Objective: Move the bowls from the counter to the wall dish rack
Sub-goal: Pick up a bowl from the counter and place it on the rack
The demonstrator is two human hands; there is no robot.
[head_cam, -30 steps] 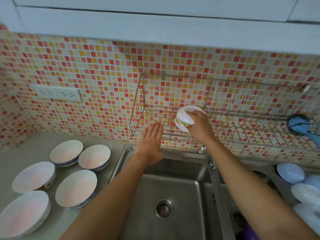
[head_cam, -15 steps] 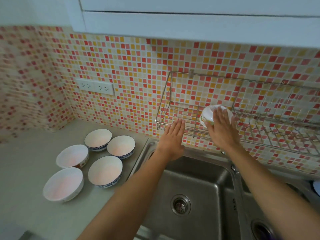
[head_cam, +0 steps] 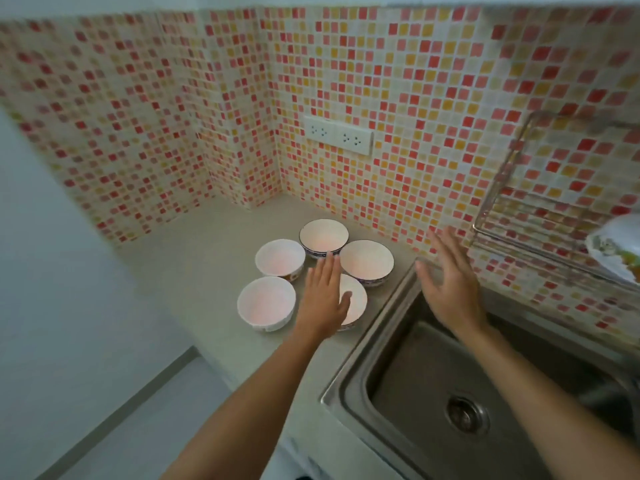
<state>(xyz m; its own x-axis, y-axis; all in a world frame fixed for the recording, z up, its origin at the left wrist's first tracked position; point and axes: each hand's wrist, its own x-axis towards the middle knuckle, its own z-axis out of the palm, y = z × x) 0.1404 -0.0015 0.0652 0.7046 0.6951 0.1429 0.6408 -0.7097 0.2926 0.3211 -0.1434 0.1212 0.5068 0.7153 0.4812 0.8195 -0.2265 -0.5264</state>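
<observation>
**One bowl racked; hands back at the counter for the next**

Change noted: a second ago my right hand [head_cam: 450, 282] held a bowl on the rack [head_cam: 540, 216]. That hand has since let go and come away. It now hangs over the sink's [head_cam: 519, 403] left rim with fingers spread and straight, gripping nothing. The racked bowl [head_cam: 614, 251] sits tilted at the rack's front left end, only partly in view at the frame's right edge. Whether it rests firmly on the wires I cannot tell; this part of the picture is blurred.

My left hand [head_cam: 325, 296], earlier raised flat below the rack, has travelled to the counter [head_cam: 207, 244]. It is flat and open, fingers together, over the near-right bowl [head_cam: 355, 303] of the group, which it partly covers. It holds nothing. I cannot tell whether it touches the rim.

Five bowls remain on the counter, upright and close together near the sink-side edge: far bowl [head_cam: 323, 237], right bowl [head_cam: 367, 263], left bowl [head_cam: 280, 257], near-left bowl [head_cam: 266, 303] and the covered one.

Judgement: one transfer complete, five outstanding. The next pickup appears to be starting.

Writing and marks: no brand or legible text found. The racked bowl carries a coloured printed pattern, too blurred to read. The wall socket [head_cam: 337, 135] shows no readable label.
</observation>
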